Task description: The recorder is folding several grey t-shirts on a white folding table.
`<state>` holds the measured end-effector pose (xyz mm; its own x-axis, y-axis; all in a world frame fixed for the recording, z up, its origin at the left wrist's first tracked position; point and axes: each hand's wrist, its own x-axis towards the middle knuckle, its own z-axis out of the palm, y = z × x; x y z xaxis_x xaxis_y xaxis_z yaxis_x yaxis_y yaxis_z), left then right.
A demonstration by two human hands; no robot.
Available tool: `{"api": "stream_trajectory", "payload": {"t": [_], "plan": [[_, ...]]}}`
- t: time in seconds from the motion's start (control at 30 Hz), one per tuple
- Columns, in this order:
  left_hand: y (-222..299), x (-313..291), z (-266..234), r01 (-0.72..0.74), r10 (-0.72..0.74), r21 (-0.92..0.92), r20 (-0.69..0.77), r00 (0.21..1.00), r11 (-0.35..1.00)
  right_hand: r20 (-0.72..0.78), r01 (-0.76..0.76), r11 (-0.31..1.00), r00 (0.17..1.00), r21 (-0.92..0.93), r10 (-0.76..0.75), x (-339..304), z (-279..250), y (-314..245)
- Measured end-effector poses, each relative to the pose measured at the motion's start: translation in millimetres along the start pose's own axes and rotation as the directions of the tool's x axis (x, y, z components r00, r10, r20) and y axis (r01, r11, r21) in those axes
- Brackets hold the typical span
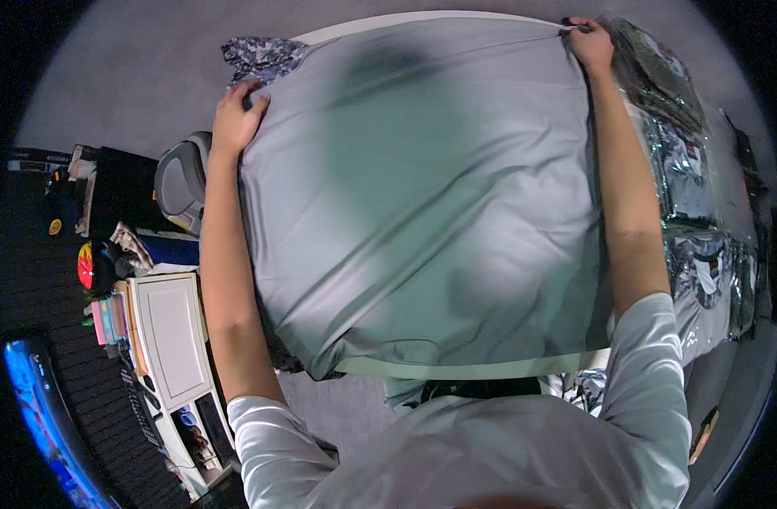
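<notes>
A large grey garment [405,195] lies spread over a white table, with diagonal creases across its middle and lower right. At its far left corner a bunched camouflage-patterned piece of cloth [261,61] sticks out. My left hand [238,119] rests at the garment's left edge beside that piece, thumb apart from the fingers. My right hand [590,47] pinches the garment's far right corner, and a taut crease runs leftward from it. Whether the camouflage piece is joined to the grey garment I cannot tell.
The table's white rim [473,369] shows along the near edge. Stacked clothes in clear plastic bags [685,170] lie to the right. At left stand a white cabinet [172,339], a grey rounded object [183,182] and a lit screen [53,424].
</notes>
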<state>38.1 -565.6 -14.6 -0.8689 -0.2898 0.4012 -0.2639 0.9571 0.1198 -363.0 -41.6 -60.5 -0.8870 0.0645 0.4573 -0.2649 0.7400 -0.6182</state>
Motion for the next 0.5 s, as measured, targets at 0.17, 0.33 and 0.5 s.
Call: {"api": "stream_trajectory", "payload": {"t": [0.17,0.33,0.5], "plan": [[50.0,56.3,-5.4,0.369,-0.374,0.076,0.065,0.925,0.926,0.0,0.022,0.998,1.0,-0.056,-0.022,6.8,-15.6,9.7],[45.4,99.4,27.4,0.183,-0.2,0.17,0.091,0.976,0.968,-0.04,0.061,0.986,0.997,-0.157,-0.068,-4.1,-29.8,-6.1],[42.5,115.5,46.4,0.231,-0.233,0.093,0.013,0.972,0.969,-0.124,0.128,0.978,0.981,-0.166,-0.149,-38.9,-47.6,-54.4]]}}
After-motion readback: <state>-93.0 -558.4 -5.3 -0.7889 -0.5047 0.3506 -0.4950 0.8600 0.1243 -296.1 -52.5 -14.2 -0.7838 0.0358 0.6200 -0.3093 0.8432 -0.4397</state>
